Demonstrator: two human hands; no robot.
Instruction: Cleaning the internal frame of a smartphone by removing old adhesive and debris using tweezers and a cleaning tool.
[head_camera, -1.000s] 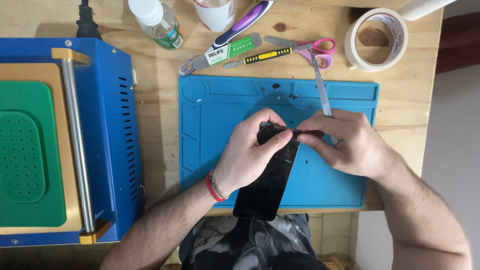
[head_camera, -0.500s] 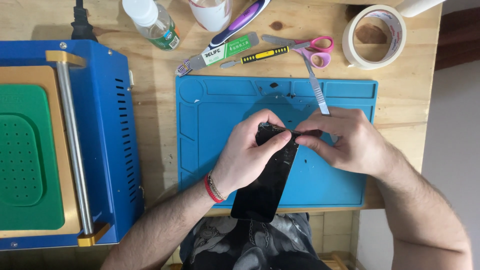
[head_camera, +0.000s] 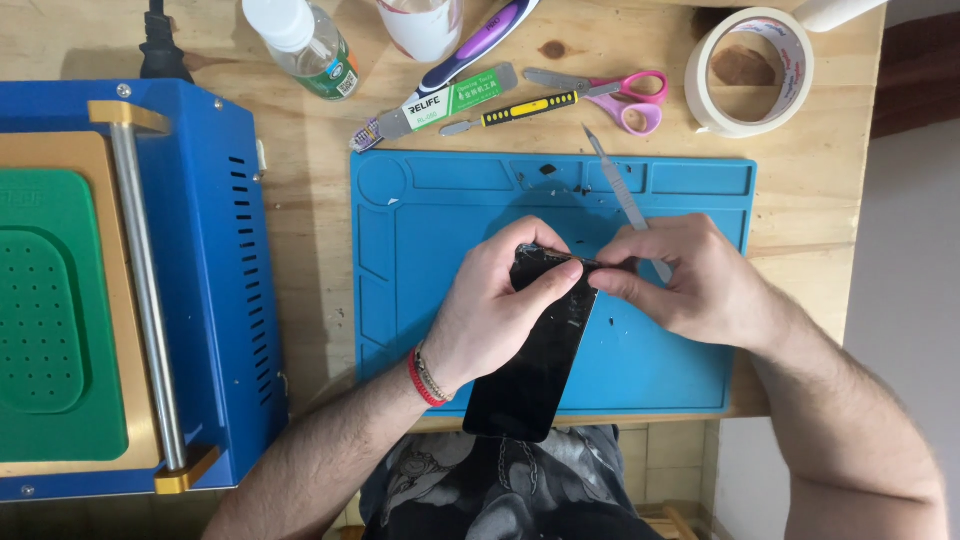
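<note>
A black phone screen panel (head_camera: 535, 365) lies slanted over the near edge of the blue work mat (head_camera: 420, 220). My left hand (head_camera: 495, 310) grips its upper end, thumb pressed on the cracked glass. My right hand (head_camera: 700, 285) pinches the panel's top edge with thumb and forefinger, and a thin metal blade tool (head_camera: 615, 180) runs up from between its fingers. Small dark bits of debris (head_camera: 550, 170) lie on the mat above the hands.
A blue machine (head_camera: 215, 260) with a green pad (head_camera: 45, 320) fills the left. Along the back of the wooden table: a clear bottle (head_camera: 305, 40), a cup (head_camera: 420, 25), a pry tool (head_camera: 435, 105), a small screwdriver (head_camera: 520, 110), pink scissors (head_camera: 625, 95), a tape roll (head_camera: 750, 70).
Both hands keep their hold on the panel's top end with only slight finger shifts. The view has drifted a little.
</note>
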